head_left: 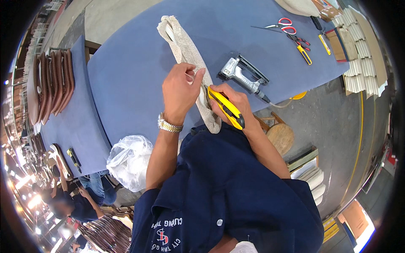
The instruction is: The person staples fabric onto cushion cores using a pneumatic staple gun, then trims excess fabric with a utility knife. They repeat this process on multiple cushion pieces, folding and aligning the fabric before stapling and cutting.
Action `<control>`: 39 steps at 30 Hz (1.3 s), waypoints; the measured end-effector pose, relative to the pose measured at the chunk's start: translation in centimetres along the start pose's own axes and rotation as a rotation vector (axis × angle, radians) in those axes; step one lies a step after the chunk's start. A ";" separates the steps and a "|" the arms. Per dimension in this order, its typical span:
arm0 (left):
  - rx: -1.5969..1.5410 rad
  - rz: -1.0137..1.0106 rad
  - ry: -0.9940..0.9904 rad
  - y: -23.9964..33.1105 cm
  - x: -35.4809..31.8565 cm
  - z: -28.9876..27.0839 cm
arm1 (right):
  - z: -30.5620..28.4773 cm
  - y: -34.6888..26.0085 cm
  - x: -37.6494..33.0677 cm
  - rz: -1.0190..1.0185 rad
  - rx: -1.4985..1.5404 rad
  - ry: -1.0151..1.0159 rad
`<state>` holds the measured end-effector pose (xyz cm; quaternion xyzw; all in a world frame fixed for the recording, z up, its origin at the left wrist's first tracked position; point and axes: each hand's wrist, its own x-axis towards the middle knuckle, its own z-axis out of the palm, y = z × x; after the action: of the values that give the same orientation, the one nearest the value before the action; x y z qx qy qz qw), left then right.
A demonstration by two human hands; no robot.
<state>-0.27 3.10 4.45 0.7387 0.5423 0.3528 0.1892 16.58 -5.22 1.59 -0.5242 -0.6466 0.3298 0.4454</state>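
The left hand (180, 90) presses down on a long beige fabric-covered piece (185, 55), its grip closed over the near end with the thumb across the cloth. The right hand (236, 103) has its grip wrapped tight round a yellow utility knife (225, 107), tip touching the fabric by the left thumb. The piece lies slantwise on the blue table (135, 71), its near end overhanging the table's front edge. A staple gun (242, 76) sits just beside the right hand; scissors (282, 25) lie well apart, with open blue surface between.
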 end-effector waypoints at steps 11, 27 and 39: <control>0.211 -0.151 -0.300 -2.6 3.0 0.5 | 0.2 -0.4 0.3 -0.010 0.012 0.004; -0.652 -0.531 -0.052 -2.9 1.4 -1.2 | -0.1 -1.5 -2.3 0.038 -0.003 -0.059; -0.286 -0.135 -0.063 0.3 -2.0 -4.2 | -0.9 -3.4 -5.2 0.134 -0.062 -0.146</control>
<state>-3.40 0.66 6.87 0.6767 0.5287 0.3897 0.3326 16.42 -11.09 3.74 -0.5542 -0.6507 0.3760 0.3578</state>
